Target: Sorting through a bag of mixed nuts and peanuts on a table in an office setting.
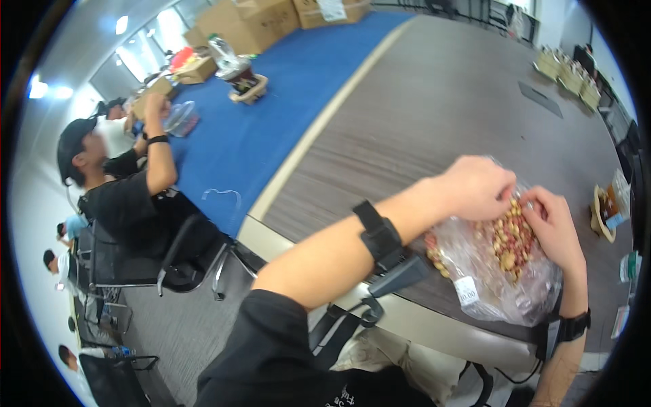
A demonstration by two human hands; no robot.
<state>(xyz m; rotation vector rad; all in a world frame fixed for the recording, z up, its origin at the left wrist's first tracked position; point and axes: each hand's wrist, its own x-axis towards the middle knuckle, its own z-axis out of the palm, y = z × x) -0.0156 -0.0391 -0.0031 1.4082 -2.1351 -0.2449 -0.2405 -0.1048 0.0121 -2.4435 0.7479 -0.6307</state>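
Note:
On the near right of the table lies a clear plastic bag [458,251] with a white label, holding many small reddish and tan kernels [513,241] that look like peanuts. My left hand [478,186] reaches across to the far edge of the bag, its fingers curled in a pinch on the plastic. Close beside it, my right hand [557,227] comes from the right with thumb and fingers bent together on the bag's edge, next to the kernels. The fingertips of both hands are partly hidden. Black straps with small devices circle both wrists.
The brown wooden table [407,108] stretches away. A small tan basket [602,214] stands at the right; several boxes [569,78] sit far right. Left, a seated person [129,197] works at a blue-topped table [298,88] with a basket [249,88] and cardboard cartons [251,27].

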